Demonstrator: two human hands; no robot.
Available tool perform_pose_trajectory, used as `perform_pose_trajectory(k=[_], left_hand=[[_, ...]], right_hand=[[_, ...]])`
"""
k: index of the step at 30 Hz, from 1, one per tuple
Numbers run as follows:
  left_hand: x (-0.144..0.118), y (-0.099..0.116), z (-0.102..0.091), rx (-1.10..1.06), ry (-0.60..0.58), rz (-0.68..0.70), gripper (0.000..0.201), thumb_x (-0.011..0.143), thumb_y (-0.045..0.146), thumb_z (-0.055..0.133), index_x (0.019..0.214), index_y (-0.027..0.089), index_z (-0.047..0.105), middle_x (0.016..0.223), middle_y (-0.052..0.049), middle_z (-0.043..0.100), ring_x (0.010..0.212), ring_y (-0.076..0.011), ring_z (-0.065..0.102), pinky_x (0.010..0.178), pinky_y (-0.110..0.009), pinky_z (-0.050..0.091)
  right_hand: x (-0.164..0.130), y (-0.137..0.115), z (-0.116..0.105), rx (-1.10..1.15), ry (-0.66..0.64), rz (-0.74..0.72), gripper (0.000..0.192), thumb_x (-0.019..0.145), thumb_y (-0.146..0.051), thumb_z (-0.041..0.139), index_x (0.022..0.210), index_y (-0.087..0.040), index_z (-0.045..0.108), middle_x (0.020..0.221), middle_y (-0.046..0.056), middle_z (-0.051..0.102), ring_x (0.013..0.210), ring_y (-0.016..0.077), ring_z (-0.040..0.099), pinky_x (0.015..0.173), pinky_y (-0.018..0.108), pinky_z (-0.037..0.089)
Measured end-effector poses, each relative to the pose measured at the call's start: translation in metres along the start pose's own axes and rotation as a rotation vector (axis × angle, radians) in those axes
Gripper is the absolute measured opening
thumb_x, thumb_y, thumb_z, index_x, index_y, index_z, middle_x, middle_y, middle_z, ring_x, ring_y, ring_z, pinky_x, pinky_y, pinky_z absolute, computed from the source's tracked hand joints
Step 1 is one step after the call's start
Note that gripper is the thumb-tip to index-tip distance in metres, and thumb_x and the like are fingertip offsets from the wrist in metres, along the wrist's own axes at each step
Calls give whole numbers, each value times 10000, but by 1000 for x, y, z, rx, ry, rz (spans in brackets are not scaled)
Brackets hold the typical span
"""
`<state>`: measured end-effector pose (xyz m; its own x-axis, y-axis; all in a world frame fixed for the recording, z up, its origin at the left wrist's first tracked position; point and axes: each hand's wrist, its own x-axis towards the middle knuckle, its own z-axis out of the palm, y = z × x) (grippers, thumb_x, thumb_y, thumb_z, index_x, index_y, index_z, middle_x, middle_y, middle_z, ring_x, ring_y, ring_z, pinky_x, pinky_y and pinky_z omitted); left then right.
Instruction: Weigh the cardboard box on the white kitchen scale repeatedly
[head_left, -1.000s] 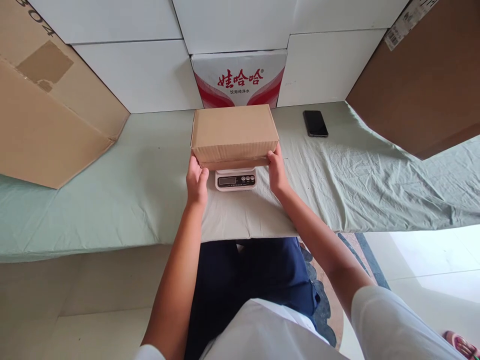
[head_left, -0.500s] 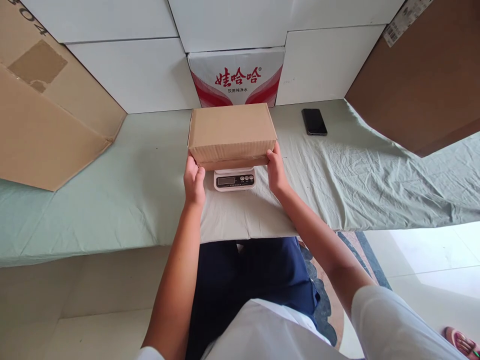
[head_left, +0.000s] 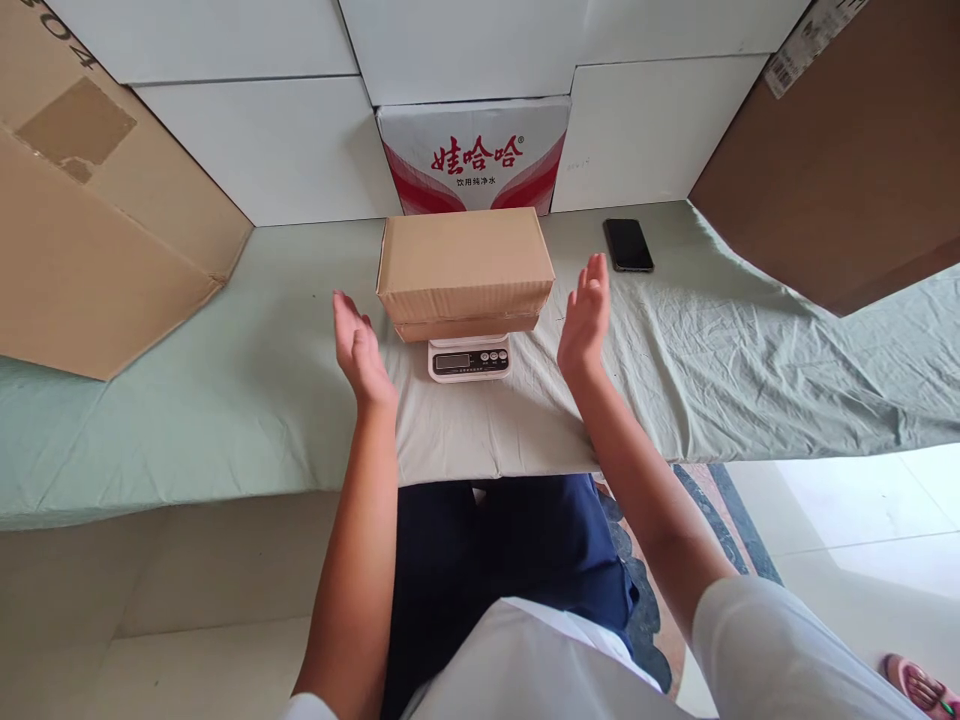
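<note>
A brown cardboard box (head_left: 465, 255) rests on a white kitchen scale (head_left: 469, 374), covering its weighing plate. Only the scale's front panel, with a small display and round buttons, shows below the box; I cannot read the display. To the left of the box, my left hand (head_left: 363, 352) is open with its fingers stretched out, touching nothing. My right hand (head_left: 586, 318) is likewise open on the other side, apart from the box, its palm turned inward.
A black phone (head_left: 628, 245) lies on the green cloth (head_left: 225, 400) at the right. Behind stand a white-and-red carton (head_left: 474, 150) and white panels (head_left: 645, 130). Large cardboard pieces flank the table at left (head_left: 112, 230) and right (head_left: 840, 170). A sandaled foot (head_left: 919, 685) shows at lower right.
Both hands have let go of the cardboard box and moved outward, left hand to the left and right hand to the right. The box stays on the scale.
</note>
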<state>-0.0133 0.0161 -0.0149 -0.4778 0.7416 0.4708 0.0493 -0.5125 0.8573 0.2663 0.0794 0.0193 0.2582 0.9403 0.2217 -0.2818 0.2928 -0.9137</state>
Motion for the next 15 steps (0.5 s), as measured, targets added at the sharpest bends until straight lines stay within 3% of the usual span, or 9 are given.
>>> perform_pose_trajectory(k=[5,15], left_hand=[[3,-12,-8,2,-10,-6,689,930,674,450,1550,376,415,1747,12,249,1643,-250,131,1347,-472,140],[3,-14,-3,39,-25,-4,691,944,679,429,1555,357,425,1734,3,289,1634,-241,175,1343,-444,203]], right_hand=[[14,-5,-12,33,116,71,654,860,-620,386,1483,-420,398,1729,-94,250,1666,224,152,1354,598,125],[10,17,-12,-47,-40,102,761,841,-730,387,1531,-412,345,1748,-75,207,1668,253,138,1354,611,132]])
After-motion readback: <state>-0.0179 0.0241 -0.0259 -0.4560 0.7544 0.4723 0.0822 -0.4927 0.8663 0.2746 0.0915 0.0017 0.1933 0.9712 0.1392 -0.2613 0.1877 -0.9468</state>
